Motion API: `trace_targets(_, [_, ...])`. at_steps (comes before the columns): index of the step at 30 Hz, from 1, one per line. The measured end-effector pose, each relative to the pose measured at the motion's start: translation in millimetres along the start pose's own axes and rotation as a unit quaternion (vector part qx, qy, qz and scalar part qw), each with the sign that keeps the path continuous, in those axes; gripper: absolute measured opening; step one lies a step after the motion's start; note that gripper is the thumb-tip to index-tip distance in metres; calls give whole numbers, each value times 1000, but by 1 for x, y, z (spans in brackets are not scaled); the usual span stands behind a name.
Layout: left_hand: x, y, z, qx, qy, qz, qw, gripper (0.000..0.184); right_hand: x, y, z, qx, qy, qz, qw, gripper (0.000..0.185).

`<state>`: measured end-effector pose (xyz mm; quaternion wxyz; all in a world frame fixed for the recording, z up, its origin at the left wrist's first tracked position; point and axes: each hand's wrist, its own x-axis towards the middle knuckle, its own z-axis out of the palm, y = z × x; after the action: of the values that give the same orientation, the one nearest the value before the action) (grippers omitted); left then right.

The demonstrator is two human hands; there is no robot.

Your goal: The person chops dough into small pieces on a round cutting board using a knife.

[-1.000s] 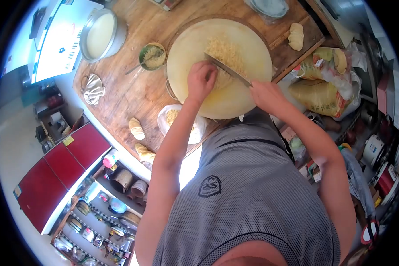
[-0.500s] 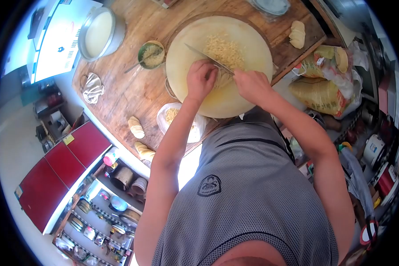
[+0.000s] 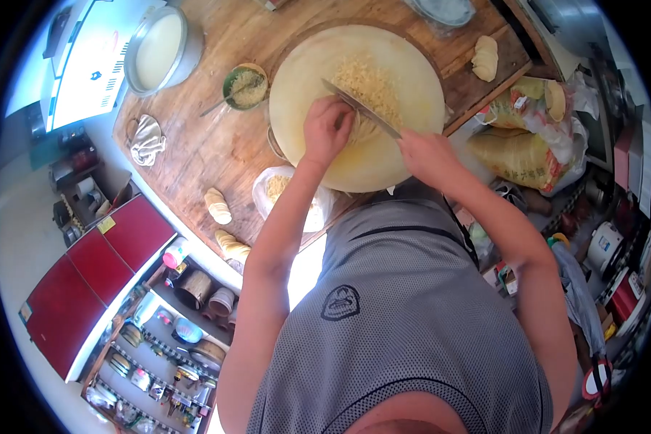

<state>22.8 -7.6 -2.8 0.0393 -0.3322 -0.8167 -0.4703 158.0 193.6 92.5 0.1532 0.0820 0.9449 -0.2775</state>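
Observation:
A knife (image 3: pixel 365 110) lies across the middle of a round pale board (image 3: pixel 296 90), its handle gripped in my right hand (image 3: pixel 425 153). My left hand (image 3: pixel 328 132) has its fingers curled down beside the blade, over thin pale strips (image 3: pixel 367 130) on the board; the strips pass partly under the fingertips. Beyond the blade lies a heap of small chopped pale pieces (image 3: pixel 372 83).
On the wooden table (image 3: pixel 202 145) stand a pot of white stuff (image 3: pixel 159 52), a green bowl with a spoon (image 3: pixel 246 87), a cloth (image 3: pixel 147 140), an open plastic bag (image 3: pixel 318 211) and sliced pale pieces (image 3: pixel 485 58). Filled sacks (image 3: pixel 517 153) lie at the right.
My right hand first moved up and left with the knife, then back down and right. The blade's tip shifted with it. My left hand stays almost in place.

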Motion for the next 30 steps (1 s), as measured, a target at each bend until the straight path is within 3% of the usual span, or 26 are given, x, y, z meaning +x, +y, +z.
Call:
trace_targets(2, [0, 3, -1, -18, -3, -31, 999, 12, 23, -9, 8, -13, 12, -37, 999, 16])
trace_targets(9, [1, 4, -4, 0, -2, 12, 1000, 9, 38, -5, 3, -15, 14, -24, 1000, 22])
trace_targets(12, [0, 4, -3, -35, -12, -34, 999, 8, 40, -1, -3, -11, 9, -26, 1000, 23])
trace_targets(14, [-6, 0, -1, -193, 9, -176, 965, 8, 40, 0, -2, 6, 12, -34, 999, 22])
trace_targets(18, [3, 14, 1, -144, 37, -232, 961, 11, 37, -8, -3, 9, 14, -31, 999, 22])
trace_targets(20, [10, 17, 8, -22, 61, -214, 975, 16, 36, -10, -2, 5, 8, -22, 1000, 21])
trace_targets(30, [14, 19, 29, -16, 126, -292, 948, 17, 37, -9, 0, -1, 8, -19, 1000, 22])
